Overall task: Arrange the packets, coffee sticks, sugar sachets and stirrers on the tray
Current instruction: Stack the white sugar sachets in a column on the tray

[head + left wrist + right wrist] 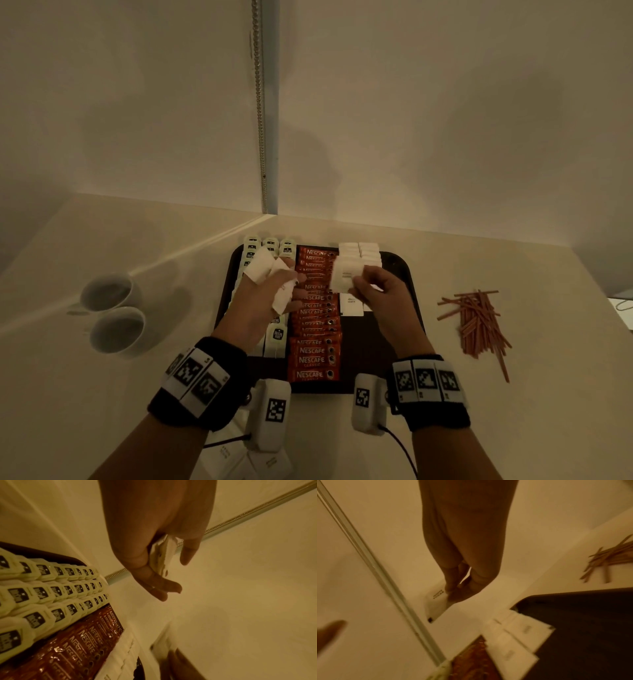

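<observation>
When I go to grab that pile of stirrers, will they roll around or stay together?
The stirrers look flat and thin, so they probably slide, not roll. They lie loose and crisscrossed on the counter, so a pinch would likely leave some behind. They seem light; a sideways sweep may gather them.

My left hand (265, 301) covers the middle of the packet rows (251, 255) at the tray (394, 346) left edge. Sachets (239, 459) at the bench (102, 377) near edge are cut off. Right wrist view is blurred.
</observation>
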A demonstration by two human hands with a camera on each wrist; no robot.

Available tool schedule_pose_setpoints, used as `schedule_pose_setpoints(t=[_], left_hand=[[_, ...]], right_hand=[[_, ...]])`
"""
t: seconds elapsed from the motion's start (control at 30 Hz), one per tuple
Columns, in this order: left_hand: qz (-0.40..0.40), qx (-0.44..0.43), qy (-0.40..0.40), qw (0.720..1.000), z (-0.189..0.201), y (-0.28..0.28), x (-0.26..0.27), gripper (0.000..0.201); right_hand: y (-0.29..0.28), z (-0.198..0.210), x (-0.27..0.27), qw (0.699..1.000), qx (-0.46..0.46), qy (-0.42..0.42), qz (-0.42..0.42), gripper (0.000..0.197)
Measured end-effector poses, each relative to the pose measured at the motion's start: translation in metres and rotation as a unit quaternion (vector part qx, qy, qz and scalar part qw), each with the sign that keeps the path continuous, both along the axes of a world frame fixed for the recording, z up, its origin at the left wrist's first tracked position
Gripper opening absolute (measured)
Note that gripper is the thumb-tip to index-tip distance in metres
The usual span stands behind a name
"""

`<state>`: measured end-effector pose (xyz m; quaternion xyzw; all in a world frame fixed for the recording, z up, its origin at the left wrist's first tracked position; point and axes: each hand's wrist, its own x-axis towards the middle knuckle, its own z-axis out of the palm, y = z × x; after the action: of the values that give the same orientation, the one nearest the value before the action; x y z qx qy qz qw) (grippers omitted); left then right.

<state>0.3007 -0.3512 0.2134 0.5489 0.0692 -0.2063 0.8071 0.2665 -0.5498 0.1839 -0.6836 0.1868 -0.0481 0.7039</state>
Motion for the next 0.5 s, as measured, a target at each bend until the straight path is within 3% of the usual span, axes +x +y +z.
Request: schedule_pose_setpoints(t=[0.07, 0.17, 0.3, 0.5], left_hand=[[0.001, -0.057, 0.037, 0.998, 0.0, 0.005, 0.002, 0.02], [0.005, -0.082, 0.048, 0.995, 0.0, 0.007, 0.004, 0.026], [0.008, -0.056, 0.048, 0.997, -0.003, 0.007, 0.002, 0.024], [0.013, -0.06, 0.066, 0.996, -0.004, 0.005, 0.0, 0.02]], right_hand=[[-0.021, -0.022, 0.0, 0.993, -0.1, 0.051, -0.043, 0.025], [-0.04, -0.057, -0.002, 0.961, -0.231, 0.142, -0.06, 0.026], [-0.04, -0.09, -0.005, 0.951, -0.214, 0.213, -0.06, 0.022], [-0.028, -0.102, 0.003, 0.956, -0.186, 0.207, -0.089, 0.016]])
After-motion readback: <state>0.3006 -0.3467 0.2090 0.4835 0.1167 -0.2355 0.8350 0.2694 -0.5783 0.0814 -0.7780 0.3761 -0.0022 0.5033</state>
